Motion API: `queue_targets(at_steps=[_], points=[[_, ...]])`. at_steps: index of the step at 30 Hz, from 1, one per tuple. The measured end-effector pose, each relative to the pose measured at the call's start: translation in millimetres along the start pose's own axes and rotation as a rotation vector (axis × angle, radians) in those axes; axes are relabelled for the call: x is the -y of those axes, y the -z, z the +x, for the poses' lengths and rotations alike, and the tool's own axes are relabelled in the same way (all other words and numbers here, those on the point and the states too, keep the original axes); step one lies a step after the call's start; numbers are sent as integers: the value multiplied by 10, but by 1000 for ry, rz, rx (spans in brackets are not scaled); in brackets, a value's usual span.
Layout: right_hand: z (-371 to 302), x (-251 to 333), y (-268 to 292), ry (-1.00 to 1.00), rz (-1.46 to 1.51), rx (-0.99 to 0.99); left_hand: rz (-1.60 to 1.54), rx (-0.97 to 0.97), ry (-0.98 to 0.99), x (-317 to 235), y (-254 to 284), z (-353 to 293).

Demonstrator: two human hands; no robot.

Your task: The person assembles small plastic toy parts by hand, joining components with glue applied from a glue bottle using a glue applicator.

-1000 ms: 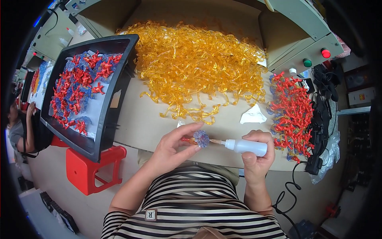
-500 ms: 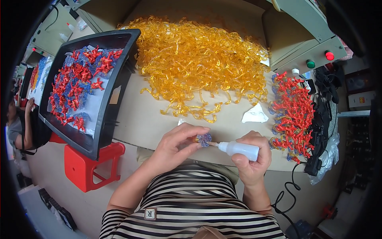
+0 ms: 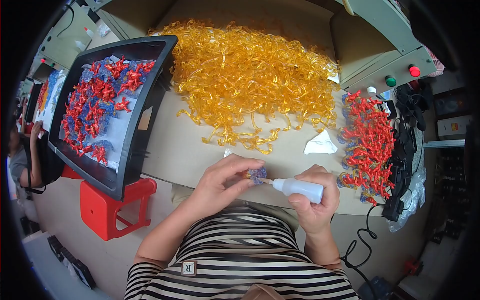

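Between the thumb and fingers of my left hand (image 3: 220,182) is a small translucent blue-purple plastic piece (image 3: 257,175) with a bit of yellow at its left side. My right hand (image 3: 318,200) is wrapped round a small white squeeze bottle (image 3: 301,188), held tilted almost level. Its thin brownish nozzle tip (image 3: 267,181) points left and meets the edge of the blue piece, touching or very close to it. Just beyond my hands, a heap of curly translucent yellow plastic pieces (image 3: 255,75) covers much of the table.
At left a black tray (image 3: 131,145) holds red and blue figures (image 3: 95,102). Rows of red figures on blue bases (image 3: 370,145) line the table's right side, near black cables (image 3: 397,180). A crumpled white paper (image 3: 320,143) lies mid-table. Below the tray stands a red stool (image 3: 112,210).
The bottle in my right hand has shifted very slightly left and down against the blue piece. My left hand has stayed almost still.
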State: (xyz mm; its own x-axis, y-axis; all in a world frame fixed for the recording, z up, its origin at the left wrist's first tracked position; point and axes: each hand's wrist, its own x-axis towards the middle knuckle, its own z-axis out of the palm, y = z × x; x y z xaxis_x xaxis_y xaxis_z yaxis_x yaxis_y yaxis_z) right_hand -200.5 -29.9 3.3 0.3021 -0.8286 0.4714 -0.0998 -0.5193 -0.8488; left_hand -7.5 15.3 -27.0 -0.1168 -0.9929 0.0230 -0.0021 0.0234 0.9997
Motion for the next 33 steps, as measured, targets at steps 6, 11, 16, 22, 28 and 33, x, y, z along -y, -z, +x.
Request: queue_targets(at_steps=[6,11,16,22,28,33], points=[[4,19,-1,-11,-15,4,20,0,-8,1,2,-1],[-7,1,-3,-13,-7,1,25,-4,-17,4,-1,2],[-1,-3,-2,-1,-15,1,44,1,-17,-1,4,6],[-17,-6,5,-17,13,-3,30,1,-16,-17,4,4],[-53,-19,-21,-322,306,-104,32,9,7,-9,16,-13],[-16,-68,-91,-672,590,42,-188,-8,45,-23,-27,-84]])
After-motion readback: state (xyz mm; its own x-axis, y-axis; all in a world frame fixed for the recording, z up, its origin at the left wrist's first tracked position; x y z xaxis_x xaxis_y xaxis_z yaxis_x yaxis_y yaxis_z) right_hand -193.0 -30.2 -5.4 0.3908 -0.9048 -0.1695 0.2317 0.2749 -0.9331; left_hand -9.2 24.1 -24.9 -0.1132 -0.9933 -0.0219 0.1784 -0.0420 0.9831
